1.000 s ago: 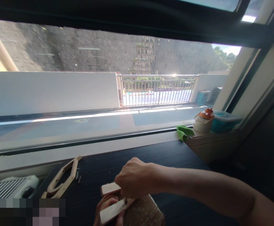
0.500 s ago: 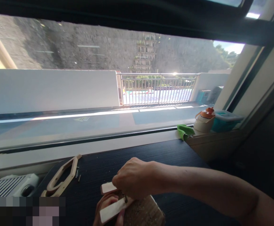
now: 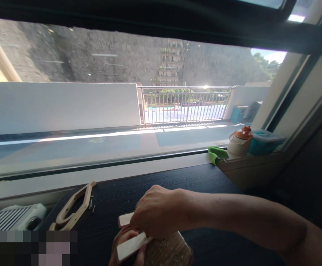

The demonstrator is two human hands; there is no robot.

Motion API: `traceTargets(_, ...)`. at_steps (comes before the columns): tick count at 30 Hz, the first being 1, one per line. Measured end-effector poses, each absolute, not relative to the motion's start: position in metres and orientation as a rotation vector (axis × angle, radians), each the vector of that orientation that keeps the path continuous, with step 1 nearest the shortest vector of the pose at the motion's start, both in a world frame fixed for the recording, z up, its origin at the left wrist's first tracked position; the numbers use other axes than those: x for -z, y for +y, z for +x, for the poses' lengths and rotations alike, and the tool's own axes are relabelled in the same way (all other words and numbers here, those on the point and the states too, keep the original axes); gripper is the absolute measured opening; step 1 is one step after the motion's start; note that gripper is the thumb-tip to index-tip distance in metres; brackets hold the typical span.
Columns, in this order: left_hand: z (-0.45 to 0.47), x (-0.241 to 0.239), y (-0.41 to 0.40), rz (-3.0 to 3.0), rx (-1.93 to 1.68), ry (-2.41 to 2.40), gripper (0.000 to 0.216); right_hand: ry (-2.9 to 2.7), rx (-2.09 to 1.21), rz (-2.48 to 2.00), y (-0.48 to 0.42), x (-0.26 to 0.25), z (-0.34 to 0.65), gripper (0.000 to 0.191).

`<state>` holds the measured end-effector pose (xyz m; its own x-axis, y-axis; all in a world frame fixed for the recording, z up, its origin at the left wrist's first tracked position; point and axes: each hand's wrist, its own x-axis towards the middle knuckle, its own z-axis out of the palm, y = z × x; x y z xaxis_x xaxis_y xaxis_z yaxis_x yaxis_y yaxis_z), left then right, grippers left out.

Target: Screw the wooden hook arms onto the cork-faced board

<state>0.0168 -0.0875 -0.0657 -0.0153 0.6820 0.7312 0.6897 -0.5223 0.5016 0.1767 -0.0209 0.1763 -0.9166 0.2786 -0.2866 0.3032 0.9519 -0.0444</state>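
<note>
At the bottom centre my right hand (image 3: 157, 212) is closed in a pinch over a pale wooden piece (image 3: 130, 246); what its fingertips hold is hidden. Under it my left hand (image 3: 126, 245) grips that wooden piece from below, thumb on top. A second pale wooden strip (image 3: 124, 219) shows just behind the right hand. Both rest over a brown, speckled block (image 3: 168, 251) on the dark table (image 3: 199, 184).
A cut-out wooden frame (image 3: 75, 208) lies on the table's left with small nails (image 3: 91, 205) beside it. A white ribbed device (image 3: 14, 218) sits at far left. On the sill at right stand a green cloth (image 3: 216, 154), an orange-lidded pot (image 3: 240, 142) and a teal box (image 3: 264, 142).
My right hand has shifted slightly left and lower over the wooden piece, and the small dark tip seen under its fingers is now covered. The left hand holds still.
</note>
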Motion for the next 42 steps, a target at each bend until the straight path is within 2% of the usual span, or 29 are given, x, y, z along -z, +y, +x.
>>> traceTargets(13,0.023,0.061,-0.089,-2.184,1.718,-1.553,0.032,2.793,0.105,0.501,-0.015,-0.17,0.178,0.016)
traceTargets(23,0.022,0.056,-0.093,-2.199,1.633,-1.658,0.03,2.781,0.163,0.418,-0.024,-0.185,0.177,0.015)
traceTargets(30,0.027,0.054,-0.092,-2.2,1.721,-1.604,0.031,2.775,0.155,0.481,-0.018,-0.172,0.176,0.014)
traceTargets(36,0.028,0.055,-0.095,-2.175,1.656,-1.66,0.03,2.779,0.158,0.557,-0.019,-0.173,0.175,0.019)
traceTargets(42,0.026,0.056,-0.095,-2.162,1.626,-1.69,0.029,2.808,0.154,0.414,-0.019,-0.182,0.176,0.014)
